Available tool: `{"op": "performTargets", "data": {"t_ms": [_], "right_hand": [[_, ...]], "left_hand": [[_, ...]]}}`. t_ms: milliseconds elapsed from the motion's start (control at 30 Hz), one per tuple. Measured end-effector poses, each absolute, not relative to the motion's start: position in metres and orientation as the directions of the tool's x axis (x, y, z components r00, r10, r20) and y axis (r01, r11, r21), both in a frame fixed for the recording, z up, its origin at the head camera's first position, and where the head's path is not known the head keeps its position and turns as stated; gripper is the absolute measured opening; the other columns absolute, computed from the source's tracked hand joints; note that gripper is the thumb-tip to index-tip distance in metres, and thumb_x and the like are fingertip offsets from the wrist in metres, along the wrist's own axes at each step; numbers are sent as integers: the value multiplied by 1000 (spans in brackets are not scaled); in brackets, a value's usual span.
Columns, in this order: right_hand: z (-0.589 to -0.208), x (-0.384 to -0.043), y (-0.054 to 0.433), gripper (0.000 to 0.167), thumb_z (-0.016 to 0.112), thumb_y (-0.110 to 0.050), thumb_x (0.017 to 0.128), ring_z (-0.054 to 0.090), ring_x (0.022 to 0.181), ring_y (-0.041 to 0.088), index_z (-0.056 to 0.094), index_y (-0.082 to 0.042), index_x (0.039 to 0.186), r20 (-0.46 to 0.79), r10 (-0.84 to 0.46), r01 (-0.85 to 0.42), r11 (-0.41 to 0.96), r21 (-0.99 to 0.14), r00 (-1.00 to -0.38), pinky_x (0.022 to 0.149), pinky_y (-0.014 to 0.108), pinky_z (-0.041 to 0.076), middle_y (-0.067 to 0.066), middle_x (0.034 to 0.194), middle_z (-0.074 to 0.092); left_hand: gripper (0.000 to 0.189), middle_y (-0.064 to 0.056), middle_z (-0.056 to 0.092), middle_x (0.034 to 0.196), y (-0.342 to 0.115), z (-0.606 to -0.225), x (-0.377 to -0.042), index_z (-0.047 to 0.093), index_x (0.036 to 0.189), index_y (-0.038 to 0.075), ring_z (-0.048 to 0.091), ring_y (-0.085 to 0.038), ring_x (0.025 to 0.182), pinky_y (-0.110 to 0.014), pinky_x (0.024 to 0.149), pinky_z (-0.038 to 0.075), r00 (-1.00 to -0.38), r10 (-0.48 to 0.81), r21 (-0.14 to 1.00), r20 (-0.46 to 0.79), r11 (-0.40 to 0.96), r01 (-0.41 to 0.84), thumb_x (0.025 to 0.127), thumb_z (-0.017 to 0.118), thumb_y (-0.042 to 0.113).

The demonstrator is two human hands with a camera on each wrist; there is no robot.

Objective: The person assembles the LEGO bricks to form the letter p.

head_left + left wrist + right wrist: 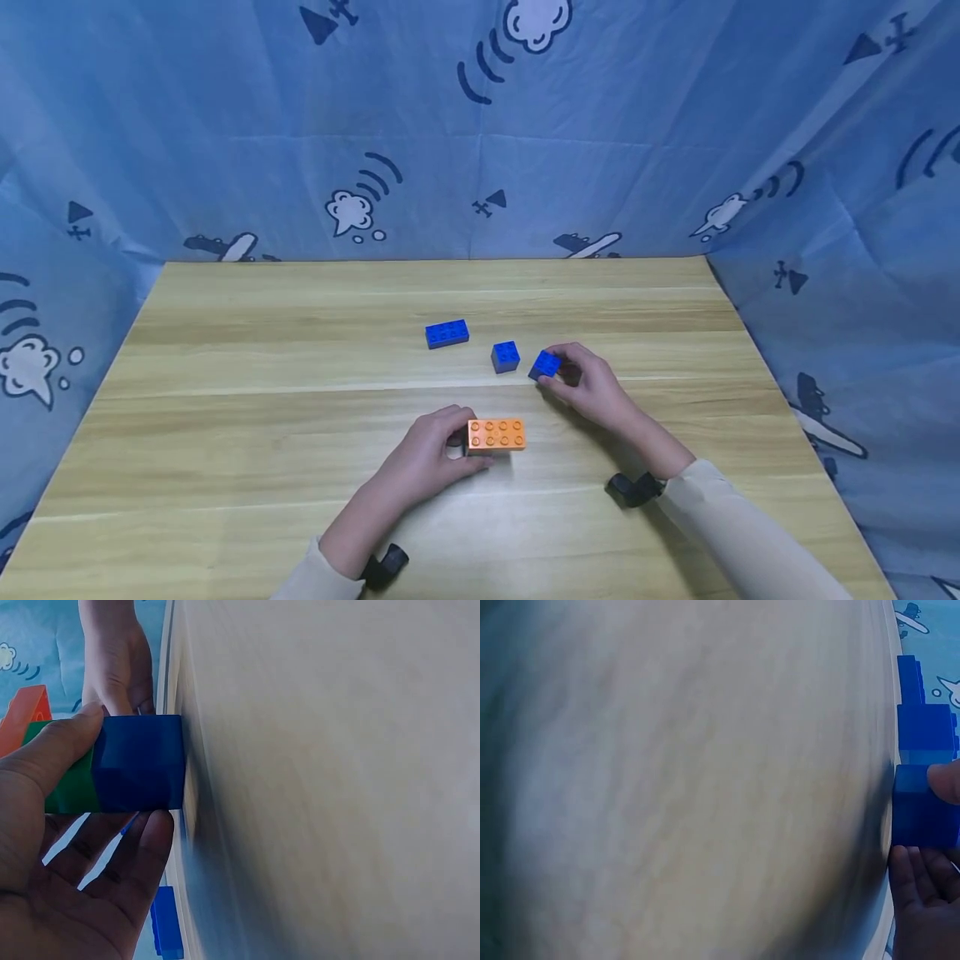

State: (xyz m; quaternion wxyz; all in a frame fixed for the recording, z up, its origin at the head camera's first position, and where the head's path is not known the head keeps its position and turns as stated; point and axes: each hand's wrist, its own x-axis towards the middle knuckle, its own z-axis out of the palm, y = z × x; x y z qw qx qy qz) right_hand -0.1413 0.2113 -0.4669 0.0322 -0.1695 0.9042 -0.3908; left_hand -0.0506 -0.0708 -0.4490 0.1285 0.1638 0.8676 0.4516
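Note:
My left hand [427,454] grips a stack of toy building bricks between thumb and fingers, near the front middle of the table. An orange eight-stud brick [497,434] tops it. In the left wrist view a green brick [73,787] sits under the orange one, and a blue brick [141,763] forms the bottom, close to the tabletop. To the right and farther back, my right hand [597,393] pinches a small blue brick [544,365] at the table surface. Just left of that brick stands another small blue brick [506,357].
A longer blue brick [447,334] lies farther back and to the left on the wooden table [262,375]. Blue patterned cloth [420,192] hangs along the back and both sides of the table.

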Motion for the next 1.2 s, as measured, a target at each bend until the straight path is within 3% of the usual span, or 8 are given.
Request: {"op": "performTargets", "data": {"t_ms": [733, 1200], "right_hand": [[-455, -131, 210, 40, 81, -6, 90, 70, 106, 26, 67, 0, 126, 124, -387, -351, 595, -723, -914, 98, 46, 61, 13, 116, 71], [-438, -123, 199, 36, 81, -10, 90, 69, 102, 18, 70, -5, 124, 144, -436, -380, 522, -763, -888, 97, 45, 62, 7, 115, 72]], "left_hand": [[29, 10, 63, 92, -72, -452, -50, 65, 99, 19, 56, -13, 84, -24, 76, 48, -911, 412, 829, -14, 515, 220, 84, 89, 26], [30, 12, 62, 91, -72, -452, -51, 65, 97, 20, 56, -12, 84, -24, 76, 48, -913, 406, 833, -38, 518, 196, 83, 90, 27]]}}
